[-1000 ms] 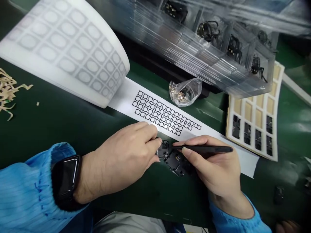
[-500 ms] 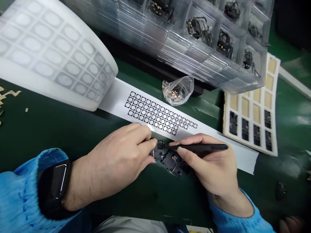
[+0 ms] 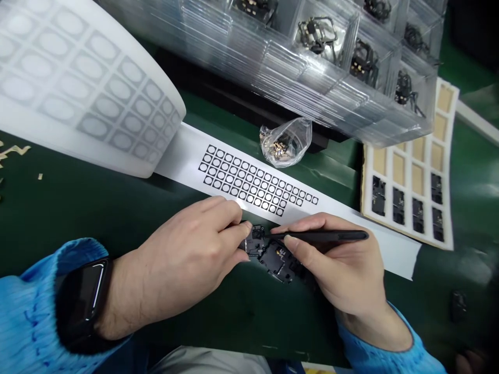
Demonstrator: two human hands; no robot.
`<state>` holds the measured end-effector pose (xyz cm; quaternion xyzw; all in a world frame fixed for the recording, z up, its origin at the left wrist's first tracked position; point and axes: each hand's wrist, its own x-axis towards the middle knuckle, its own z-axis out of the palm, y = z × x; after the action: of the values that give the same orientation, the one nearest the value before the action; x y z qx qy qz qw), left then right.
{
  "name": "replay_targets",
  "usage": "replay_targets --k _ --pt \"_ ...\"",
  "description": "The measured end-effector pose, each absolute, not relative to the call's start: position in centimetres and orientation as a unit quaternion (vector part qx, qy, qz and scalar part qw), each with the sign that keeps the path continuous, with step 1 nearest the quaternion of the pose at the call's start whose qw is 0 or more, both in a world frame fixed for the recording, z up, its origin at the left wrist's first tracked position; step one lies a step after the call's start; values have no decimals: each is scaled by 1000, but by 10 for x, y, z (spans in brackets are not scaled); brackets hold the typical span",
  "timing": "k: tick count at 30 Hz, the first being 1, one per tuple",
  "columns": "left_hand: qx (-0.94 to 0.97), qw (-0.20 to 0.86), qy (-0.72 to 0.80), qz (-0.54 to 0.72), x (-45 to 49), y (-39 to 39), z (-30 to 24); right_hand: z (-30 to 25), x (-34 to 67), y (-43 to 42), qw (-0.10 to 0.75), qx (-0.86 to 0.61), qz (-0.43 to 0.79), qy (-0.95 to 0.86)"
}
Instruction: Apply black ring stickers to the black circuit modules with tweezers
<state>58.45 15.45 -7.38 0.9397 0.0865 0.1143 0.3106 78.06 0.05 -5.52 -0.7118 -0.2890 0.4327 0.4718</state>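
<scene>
A small black electronic part (image 3: 273, 254) lies on the green mat between my hands. My left hand (image 3: 191, 259), fingers closed, pinches the part's left end. My right hand (image 3: 343, 275) is closed on black tweezers (image 3: 323, 236), held level, with the tip touching the top of the part. Just beyond the hands runs a white liner strip (image 3: 187, 153) printed with rows of small black square stickers (image 3: 255, 182). The strip unrolls from a big white roll (image 3: 86, 88) at the upper left. I wear blue sleeves and a black watch (image 3: 83, 298) on the left wrist.
Stacked clear plastic trays (image 3: 312, 62) holding black parts stand at the back. A small clear bag (image 3: 286, 141) of metal bits lies in front of them. A white sheet with tan pads and several black pieces (image 3: 413, 171) lies at the right. Tan scraps (image 3: 11, 153) lie at the far left.
The view has shifted slightly; both hands keep their hold on the part and the tweezers, with the tweezer tip staying on the part.
</scene>
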Motion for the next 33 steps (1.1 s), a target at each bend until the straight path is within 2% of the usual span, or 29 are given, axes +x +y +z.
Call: replay_targets --k 33 --pt "936 325 92 102 583 153 -74 -54 781 3 454 -728 420 -296"
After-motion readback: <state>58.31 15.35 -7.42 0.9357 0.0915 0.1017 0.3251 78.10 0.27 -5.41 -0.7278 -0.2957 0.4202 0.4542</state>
